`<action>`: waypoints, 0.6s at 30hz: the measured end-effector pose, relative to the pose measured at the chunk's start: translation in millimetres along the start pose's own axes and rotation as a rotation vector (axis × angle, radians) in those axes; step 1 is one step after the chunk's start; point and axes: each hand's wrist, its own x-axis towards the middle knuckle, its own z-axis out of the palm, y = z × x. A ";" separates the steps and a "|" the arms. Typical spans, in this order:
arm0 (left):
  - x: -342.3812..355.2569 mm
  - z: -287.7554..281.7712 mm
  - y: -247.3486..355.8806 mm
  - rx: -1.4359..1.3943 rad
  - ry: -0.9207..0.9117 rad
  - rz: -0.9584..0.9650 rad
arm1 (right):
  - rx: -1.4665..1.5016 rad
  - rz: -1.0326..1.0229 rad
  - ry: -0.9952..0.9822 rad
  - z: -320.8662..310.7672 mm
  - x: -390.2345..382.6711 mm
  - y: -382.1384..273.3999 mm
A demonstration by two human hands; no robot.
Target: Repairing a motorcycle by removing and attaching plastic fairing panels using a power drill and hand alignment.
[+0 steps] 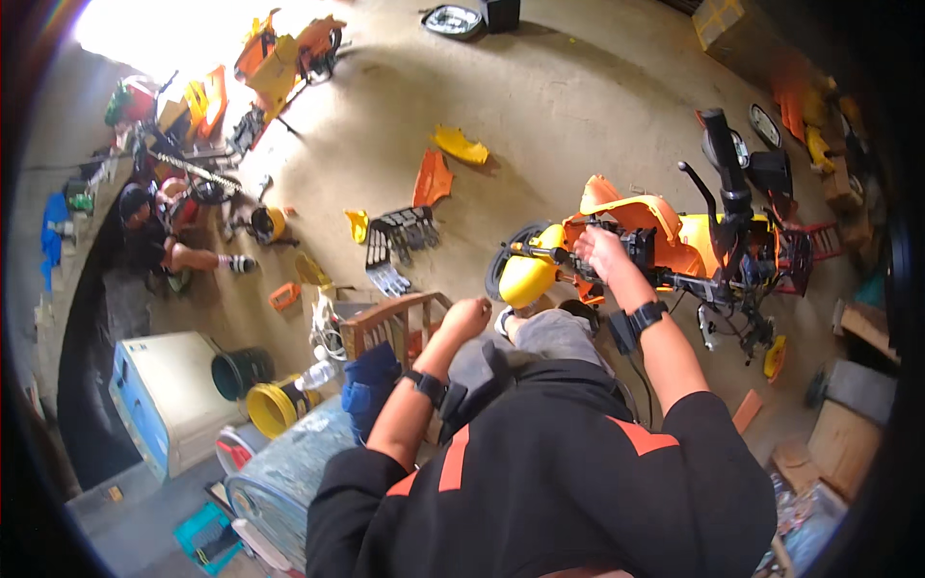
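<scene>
A partly stripped motorbike with orange and yellow panels (658, 214) stands in front of me to the right. My right hand (601, 252) reaches to its front end, fingers partly spread beside dark parts behind the yellow front fender (532, 279). Whether those fingertips touch anything is hard to see. My left hand (468, 317) is closed above my left thigh, near a brown wooden chair (378, 328); what it may hold is hidden. The handlebar (734, 193) with its black lever sticks up at the bike's right side.
Orange (433, 179) and yellow panels (461, 144) and a black slotted part (385, 249) lie on the floor ahead. At left are a blue-topped barrel (289, 472), a yellow bucket (271, 409) and a white cabinet (169, 395). Another person (154, 236) sits far left.
</scene>
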 end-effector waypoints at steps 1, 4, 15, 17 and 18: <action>15.7 -0.1 3.3 -0.032 0.035 0.027 | 0.052 0.047 0.069 -7.4 19.2 -4.8; 61.1 -3.4 19.2 -0.052 0.045 0.057 | 0.207 0.135 0.215 -7.2 57.6 -13.6; 214.0 -24.3 38.4 -0.136 -0.153 0.080 | -0.181 0.251 0.195 7.7 44.8 -41.7; 239.7 -9.2 20.3 -0.229 -0.194 0.009 | -0.699 0.144 0.172 30.1 53.2 -40.7; 253.2 4.2 13.4 -0.313 -0.219 -0.038 | -1.017 -0.070 0.166 41.6 57.7 -36.7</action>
